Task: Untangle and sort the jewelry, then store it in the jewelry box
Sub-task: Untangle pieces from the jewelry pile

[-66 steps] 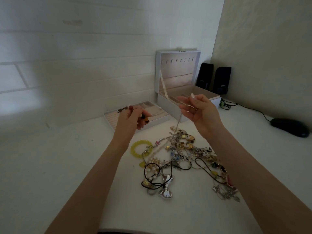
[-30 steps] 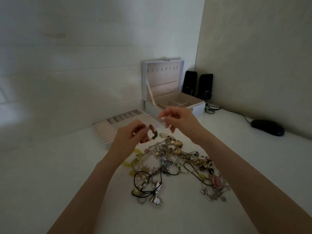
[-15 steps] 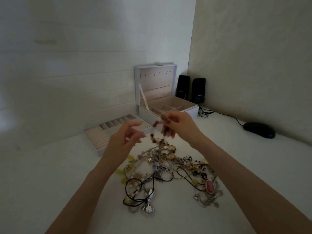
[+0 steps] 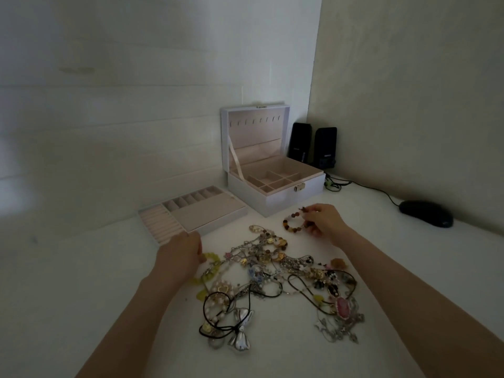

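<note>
A tangled heap of jewelry [image 4: 275, 271] lies on the white table in front of me. A brown beaded bracelet [image 4: 293, 222] lies flat beyond the heap, and my right hand [image 4: 323, 221] pinches its right side. My left hand [image 4: 181, 255] is lowered at the heap's left edge, fingertips on a yellow-green beaded piece [image 4: 210, 259]; its grip is hidden. The white jewelry box [image 4: 275, 196] stands open behind, its compartments bare. Its removed tray [image 4: 191, 214] lies to the left of the box.
Two black speakers [image 4: 313, 145] stand in the corner behind the box. A black mouse [image 4: 425, 216] with its cable lies at the right by the wall. A silver bow pendant [image 4: 241, 334] on a black cord sits at the heap's near edge.
The brown bracelet passed from my left hand to my right, which brought it down onto the table near the box. My left hand dropped to the yellow-green piece.
</note>
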Demonstrator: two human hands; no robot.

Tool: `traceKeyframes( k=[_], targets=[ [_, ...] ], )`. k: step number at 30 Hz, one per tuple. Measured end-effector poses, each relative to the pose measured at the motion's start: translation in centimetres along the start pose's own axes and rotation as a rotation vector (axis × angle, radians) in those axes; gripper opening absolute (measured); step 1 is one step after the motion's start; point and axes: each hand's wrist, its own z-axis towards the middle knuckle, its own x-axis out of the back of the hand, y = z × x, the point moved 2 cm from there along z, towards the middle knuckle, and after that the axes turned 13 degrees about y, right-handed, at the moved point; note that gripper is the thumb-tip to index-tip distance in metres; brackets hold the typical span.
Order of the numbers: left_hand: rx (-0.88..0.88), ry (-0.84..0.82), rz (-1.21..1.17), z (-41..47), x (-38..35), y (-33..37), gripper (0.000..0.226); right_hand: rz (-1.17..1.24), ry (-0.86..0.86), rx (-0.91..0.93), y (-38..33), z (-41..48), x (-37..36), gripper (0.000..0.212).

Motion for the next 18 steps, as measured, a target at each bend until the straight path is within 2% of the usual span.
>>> traceKeyframes(
  k=[4, 8, 10, 13, 15, 18],
  targets=[
    [-0.011, 0.012, 0.015, 0.0, -0.1, 0.2, 0.014, -0.04, -0.037, 0.011, 0.2, 0.0, 0.0, 0.04],
    [0.012, 0.125, -0.037, 0.0, 0.2, 0.0, 0.012, -0.018, -0.104, 0.039, 0.1, -0.4, 0.0, 0.049],
    [0.016, 0.16, -0.078, -0.1, 0.4, 0.0, 0.011, -0.123, -0.019, 0.107, -0.1, -0.8, 0.2, 0.044],
    [0.048, 0.207, -0.24, 0.2, 0.6, 0.1, 0.011, -0.263, 0.136, 0.304, -1.1, -1.6, -0.1, 0.032],
    [0.055, 0.257, -0.376, 0.4, 0.9, 0.3, 0.011, -0.198, 0.061, 0.4, -2.6, -3.1, -0.8, 0.025],
    [-0.058, 0.334, -0.46, 0.4, 1.4, 1.1, 0.012, -0.099, -0.235, 0.458, -5.4, -6.4, -2.5, 0.02]
  ],
)
